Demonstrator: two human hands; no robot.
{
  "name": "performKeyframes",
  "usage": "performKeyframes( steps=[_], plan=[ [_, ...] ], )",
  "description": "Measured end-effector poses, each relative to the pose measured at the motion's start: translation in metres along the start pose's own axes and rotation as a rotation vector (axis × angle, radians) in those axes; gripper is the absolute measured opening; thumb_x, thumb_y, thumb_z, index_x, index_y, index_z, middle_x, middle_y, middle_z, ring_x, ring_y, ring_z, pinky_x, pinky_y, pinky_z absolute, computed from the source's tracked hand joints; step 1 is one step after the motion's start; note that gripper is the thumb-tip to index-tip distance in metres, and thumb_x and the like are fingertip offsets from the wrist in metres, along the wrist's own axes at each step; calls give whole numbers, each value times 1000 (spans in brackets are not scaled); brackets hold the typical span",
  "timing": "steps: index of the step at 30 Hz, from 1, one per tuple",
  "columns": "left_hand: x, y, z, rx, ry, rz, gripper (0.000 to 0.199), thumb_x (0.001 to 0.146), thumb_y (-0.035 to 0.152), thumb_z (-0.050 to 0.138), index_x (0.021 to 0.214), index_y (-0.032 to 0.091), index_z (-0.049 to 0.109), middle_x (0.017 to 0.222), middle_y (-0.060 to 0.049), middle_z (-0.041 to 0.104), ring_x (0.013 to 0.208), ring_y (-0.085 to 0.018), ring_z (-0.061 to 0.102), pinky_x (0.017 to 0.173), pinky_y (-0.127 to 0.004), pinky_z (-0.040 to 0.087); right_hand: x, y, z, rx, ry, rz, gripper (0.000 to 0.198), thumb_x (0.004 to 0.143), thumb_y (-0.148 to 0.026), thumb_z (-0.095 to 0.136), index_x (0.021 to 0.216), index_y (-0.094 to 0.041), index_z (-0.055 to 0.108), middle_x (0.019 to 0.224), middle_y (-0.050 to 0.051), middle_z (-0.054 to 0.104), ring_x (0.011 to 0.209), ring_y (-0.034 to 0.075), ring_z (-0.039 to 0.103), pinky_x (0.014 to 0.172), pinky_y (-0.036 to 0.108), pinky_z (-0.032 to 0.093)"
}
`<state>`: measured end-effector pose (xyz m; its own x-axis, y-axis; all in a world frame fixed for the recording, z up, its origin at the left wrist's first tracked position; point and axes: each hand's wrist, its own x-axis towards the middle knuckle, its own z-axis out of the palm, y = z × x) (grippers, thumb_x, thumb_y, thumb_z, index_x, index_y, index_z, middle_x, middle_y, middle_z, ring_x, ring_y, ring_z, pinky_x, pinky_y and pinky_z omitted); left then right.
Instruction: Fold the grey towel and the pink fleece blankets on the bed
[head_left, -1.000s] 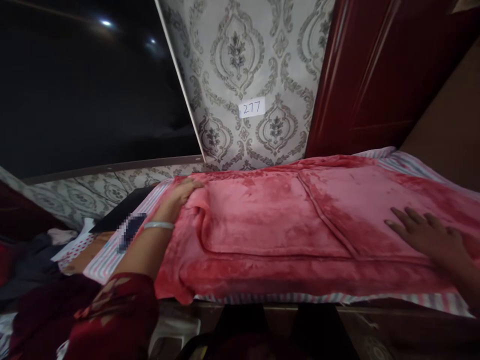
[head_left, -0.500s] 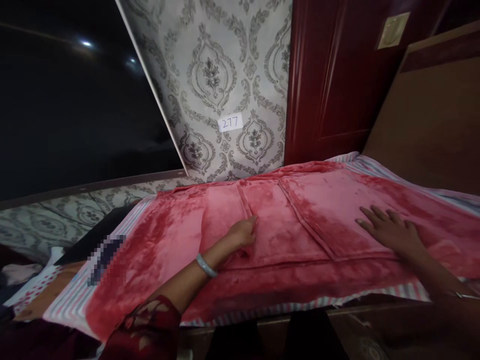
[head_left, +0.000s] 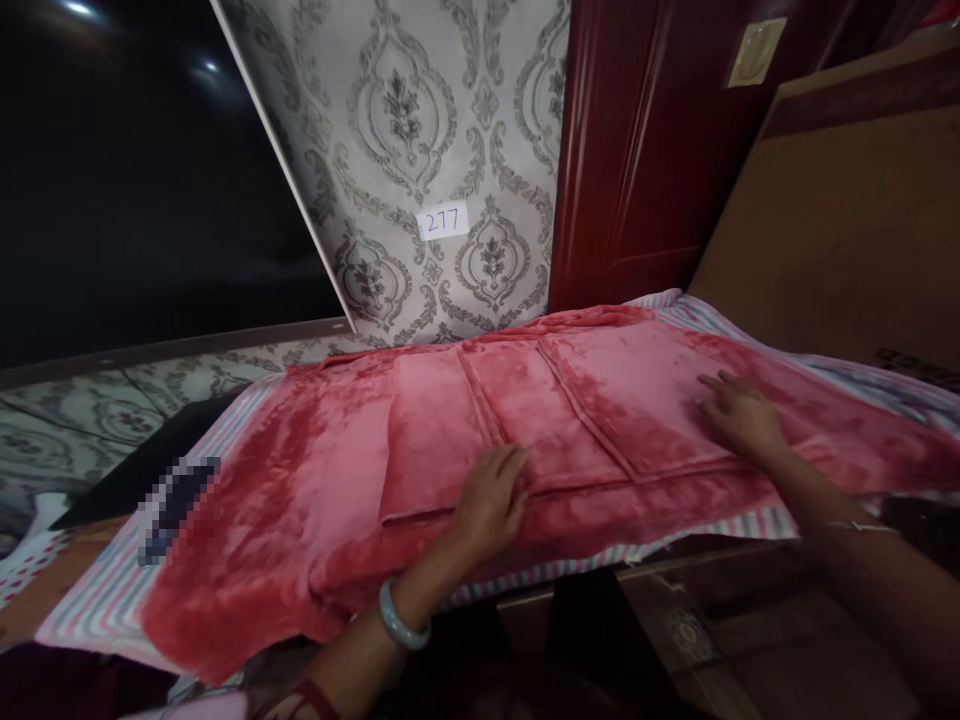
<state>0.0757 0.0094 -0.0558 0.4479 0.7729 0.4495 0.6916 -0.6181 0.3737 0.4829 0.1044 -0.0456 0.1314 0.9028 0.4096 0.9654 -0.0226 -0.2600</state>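
Note:
A folded pink-and-red plush blanket [head_left: 435, 420] lies spread in layers, with seams and straight edges showing on its upper folds. My left hand [head_left: 487, 505], with a pale bangle on the wrist, rests over the near edge of the top fold. Its fingers are slightly bent, and the thumb stands apart from them. Further right, my right hand [head_left: 742, 415] touches the blanket's upper surface, fingers apart and partly bent. A thin bracelet circles that wrist.
A striped cloth [head_left: 112, 600] lies under the blanket. Behind stand a dark screen [head_left: 150, 180], a patterned wall [head_left: 405, 120] with a paper marked 277 [head_left: 442, 221], and a dark red panel [head_left: 630, 150]. A cardboard box [head_left: 847, 230] is at the right.
My left hand has let go of the fold it pinched and moved nearer to me along its edge. My right hand's fingers have bent a little. The view has shifted.

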Motion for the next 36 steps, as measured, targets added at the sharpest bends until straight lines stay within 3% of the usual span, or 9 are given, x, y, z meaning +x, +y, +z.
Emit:
performKeyframes(
  steps=[4,6,9,13,19,25,29,33,36],
  plan=[
    [-11,-16,-16,67,36,-59,51,88,17,54,139,18,52,137,-15,59,129,-29,53,112,-51,43,-19,-55,-13,362,82,-49,51,98,-40,42,134,-10,62,134,21,62,118,27,61,98,37,48],
    [-16,-22,-23,119,17,-88,52,85,19,59,137,18,53,136,-15,59,127,-30,53,111,-51,43,-36,-94,-5,571,-13,-124,43,93,-39,49,125,-16,67,122,15,70,96,24,69,83,35,55],
    [-19,-25,-29,204,-31,-97,48,85,22,62,133,18,56,133,-15,60,124,-31,54,107,-51,45,-62,-149,19,820,-145,-256,38,89,-38,55,118,-18,70,110,11,74,89,22,70,76,33,55],
    [-17,-22,-26,293,-81,-49,34,86,19,60,121,18,63,124,-14,63,114,-31,57,98,-49,49,-79,-194,47,825,-287,-279,39,87,-28,57,124,-18,68,93,6,75,76,19,66,68,29,51],
    [-10,-26,-12,307,-22,4,20,88,12,54,101,18,67,102,-11,69,96,-27,61,85,-43,52,-75,-208,61,718,-361,-166,45,85,-21,61,129,-17,65,83,2,69,68,15,58,65,26,43],
    [-3,-25,-5,109,326,9,21,92,9,48,98,19,65,94,-7,69,90,-21,63,83,-36,51,-82,-215,69,1124,-461,-121,55,79,-21,58,133,-15,60,74,-4,56,63,12,49,58,23,37],
    [-3,-18,4,142,182,37,23,88,7,50,97,21,67,97,-7,70,92,-23,61,81,-38,50,-82,-215,69,1294,-528,-62,57,75,-21,57,132,-16,60,75,-4,58,67,13,52,62,23,42],
    [-7,-17,10,147,85,8,26,87,8,51,102,20,68,104,-9,70,96,-26,61,84,-41,51,-79,-216,69,1220,-477,-45,44,84,-29,54,124,-16,66,104,5,70,94,18,62,85,32,50],
    [-9,-17,4,56,79,15,26,86,9,51,103,20,68,105,-9,71,98,-25,62,89,-42,51,-81,-221,70,1069,-439,-111,50,85,-36,60,130,-16,64,117,9,70,105,24,63,93,38,50]
  ],
)
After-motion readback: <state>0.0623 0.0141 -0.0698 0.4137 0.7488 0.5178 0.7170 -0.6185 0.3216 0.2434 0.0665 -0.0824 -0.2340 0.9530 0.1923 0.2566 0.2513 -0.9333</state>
